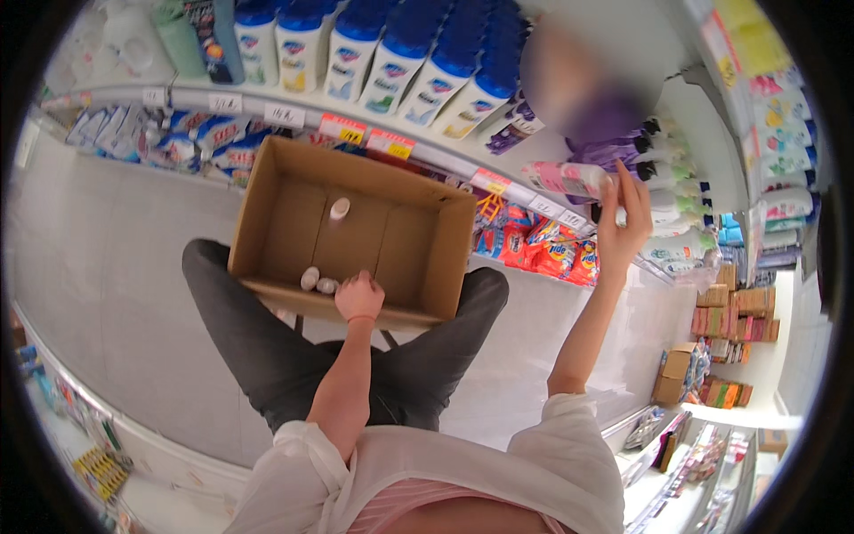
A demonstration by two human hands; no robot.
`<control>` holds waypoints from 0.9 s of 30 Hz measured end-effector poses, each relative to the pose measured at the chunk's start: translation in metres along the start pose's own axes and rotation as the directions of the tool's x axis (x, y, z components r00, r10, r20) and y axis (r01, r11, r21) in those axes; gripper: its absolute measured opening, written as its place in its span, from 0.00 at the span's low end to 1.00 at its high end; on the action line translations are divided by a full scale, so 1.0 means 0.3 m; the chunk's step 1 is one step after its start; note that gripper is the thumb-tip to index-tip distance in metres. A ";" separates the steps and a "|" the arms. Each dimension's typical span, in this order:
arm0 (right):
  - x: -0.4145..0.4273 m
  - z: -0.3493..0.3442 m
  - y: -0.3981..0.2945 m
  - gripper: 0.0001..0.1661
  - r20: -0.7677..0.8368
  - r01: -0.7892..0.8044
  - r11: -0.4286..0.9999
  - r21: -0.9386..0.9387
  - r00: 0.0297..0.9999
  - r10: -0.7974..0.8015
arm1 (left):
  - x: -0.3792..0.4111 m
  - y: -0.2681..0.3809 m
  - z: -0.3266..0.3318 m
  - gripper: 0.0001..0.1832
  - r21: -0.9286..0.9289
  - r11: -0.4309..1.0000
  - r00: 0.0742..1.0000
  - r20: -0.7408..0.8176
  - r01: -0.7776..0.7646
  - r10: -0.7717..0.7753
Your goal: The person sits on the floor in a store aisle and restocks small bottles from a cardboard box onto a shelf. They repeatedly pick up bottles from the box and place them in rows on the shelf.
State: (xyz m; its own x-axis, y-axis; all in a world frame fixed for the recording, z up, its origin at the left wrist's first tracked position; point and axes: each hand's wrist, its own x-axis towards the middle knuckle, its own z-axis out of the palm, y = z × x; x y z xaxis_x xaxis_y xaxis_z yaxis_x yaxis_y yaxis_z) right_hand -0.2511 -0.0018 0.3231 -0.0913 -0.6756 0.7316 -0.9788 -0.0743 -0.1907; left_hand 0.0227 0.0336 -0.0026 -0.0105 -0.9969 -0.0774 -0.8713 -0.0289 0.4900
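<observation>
An open cardboard box (267,200) rests across my knees, with several small pale bottles inside; one bottle (339,209) stands apart toward the far side, and others (309,278) sit by the near wall. My left hand (359,296) reaches over the near edge of the box, fingers curled beside these bottles; whether it grips one is hidden. At the shelf edge on the right, my right hand (624,217) holds a pink-and-white bottle (567,179) by its end, the bottle lying roughly sideways. Purple packages (604,152) are just behind it.
White bottles with blue caps (393,70) line the shelf ahead, above price tags (285,114). Detergent bags (557,257) fill the lower shelf. More bottles (674,200) stand at the right. Stacked cartons (734,310) are farther right. Part of the upper shelf is blurred.
</observation>
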 end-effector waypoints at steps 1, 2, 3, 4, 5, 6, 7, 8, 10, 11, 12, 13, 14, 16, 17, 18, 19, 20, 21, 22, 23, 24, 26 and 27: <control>0.025 0.016 0.031 0.14 -0.012 0.033 0.999 0.011 0.999 -0.033 | -0.001 0.001 -0.004 0.04 0.004 1.000 1.000 -0.016 -0.017 0.017; 0.048 0.038 0.077 0.14 0.003 0.024 0.999 0.036 1.000 -0.024 | -0.003 0.004 -0.006 0.04 0.009 0.999 0.999 -0.031 -0.032 0.032; 0.068 0.064 0.124 0.14 0.015 0.017 0.998 0.063 1.000 -0.018 | -0.002 0.007 -0.007 0.04 0.014 0.999 0.998 -0.050 -0.046 0.047; 0.086 0.093 0.162 0.14 0.046 -0.005 0.995 0.102 0.999 0.001 | -0.003 0.007 -0.002 0.04 0.017 0.999 0.998 -0.045 -0.040 0.041; 0.100 0.122 0.195 0.14 0.078 -0.027 0.989 0.144 0.997 0.016 | -0.002 0.002 0.007 0.04 0.020 0.999 0.999 -0.041 -0.032 0.033; 0.108 0.133 0.229 0.15 0.103 0.000 0.988 0.155 0.995 -0.017 | 0.001 0.003 0.014 0.03 0.021 0.999 0.999 -0.029 -0.028 0.029; 0.114 0.154 0.243 0.16 0.121 0.026 0.987 0.156 0.992 -0.045 | 0.000 0.004 0.008 0.03 0.020 0.999 0.999 -0.028 -0.030 0.031; 0.118 0.158 0.254 0.16 0.143 -0.009 0.988 0.154 0.990 -0.013 | 0.000 0.008 0.002 0.03 0.018 0.999 0.999 -0.027 -0.034 0.035; 0.121 0.184 0.239 0.17 0.182 -0.032 0.992 0.126 0.983 0.009 | -0.010 0.000 -0.001 0.03 0.034 0.999 0.999 -0.028 -0.024 0.025; 0.136 0.198 0.244 0.19 0.185 -0.016 0.996 0.090 0.983 -0.001 | 0.001 0.004 0.002 0.03 0.038 0.999 0.998 -0.042 -0.033 0.035; 0.134 0.210 0.241 0.20 0.194 -0.006 0.999 0.054 0.981 -0.005 | 0.001 0.000 0.000 0.03 0.045 0.998 0.998 -0.050 -0.041 0.043; 0.127 0.218 0.233 0.22 0.168 0.046 0.999 0.000 0.985 -0.046 | 0.001 -0.003 0.000 0.03 0.052 0.997 0.997 -0.057 -0.050 0.053; 0.121 0.224 0.222 0.24 0.145 0.097 0.994 -0.055 0.986 -0.088 | -0.002 -0.008 0.003 0.03 0.053 0.997 0.997 -0.060 -0.052 0.055; 0.099 0.251 0.212 0.33 0.143 0.125 0.982 -0.141 0.984 -0.104 | -0.006 -0.006 0.010 0.02 0.050 0.998 0.996 -0.073 -0.044 0.048; 0.079 0.267 0.211 0.34 0.162 0.120 0.980 -0.160 0.982 -0.094 | -0.003 -0.008 0.011 0.02 0.051 0.998 0.997 -0.062 -0.036 0.039; 0.059 0.275 0.215 0.35 0.183 0.117 0.976 -0.184 0.980 -0.082 | -0.003 -0.002 0.003 0.02 0.049 0.998 0.998 -0.048 -0.029 0.032; 0.039 0.284 0.222 0.36 0.204 0.114 0.972 -0.207 0.976 -0.071 | -0.002 0.002 0.001 0.02 0.046 0.999 0.999 -0.034 -0.022 0.024; 0.016 0.294 0.237 0.43 0.230 0.095 0.968 -0.232 0.972 -0.040 | -0.002 0.001 0.010 0.02 0.035 0.999 0.999 -0.034 -0.037 0.038; 0.010 0.299 0.228 0.44 0.219 0.063 0.975 -0.214 0.976 -0.015 | -0.003 -0.006 0.014 0.02 0.028 0.999 0.998 -0.038 -0.047 0.048; 0.005 0.305 0.216 0.45 0.208 0.031 0.980 -0.195 0.978 0.010 | -0.004 -0.012 0.018 0.03 0.020 0.998 0.997 -0.042 -0.058 0.058; 0.003 0.312 0.209 0.46 0.197 0.000 0.984 -0.176 0.980 0.035 | -0.004 -0.017 0.024 0.03 0.021 0.998 0.996 -0.051 -0.067 0.068; 0.000 0.319 0.213 0.46 0.189 -0.008 0.986 -0.168 0.981 0.040 | -0.005 -0.018 0.023 0.03 0.023 0.997 0.995 -0.059 -0.078 0.079; -0.005 0.338 0.230 0.48 0.172 -0.022 0.988 -0.153 0.984 0.049 | -0.004 -0.016 0.027 0.03 0.033 0.996 0.995 -0.055 -0.085 0.087; -0.002 0.348 0.228 0.48 0.158 -0.014 0.988 -0.156 0.987 0.039 | -0.005 -0.019 0.025 0.03 0.044 0.996 0.996 -0.044 -0.075 0.077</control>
State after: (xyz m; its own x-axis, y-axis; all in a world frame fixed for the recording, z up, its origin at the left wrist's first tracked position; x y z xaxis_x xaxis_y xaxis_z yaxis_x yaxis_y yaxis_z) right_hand -0.2988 -0.0830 0.2414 -0.0990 -0.7854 0.6110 -0.9941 0.0504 -0.0963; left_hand 0.0239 0.0358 -0.0118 -0.0561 -0.9984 -0.0011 -0.8888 0.0494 0.4557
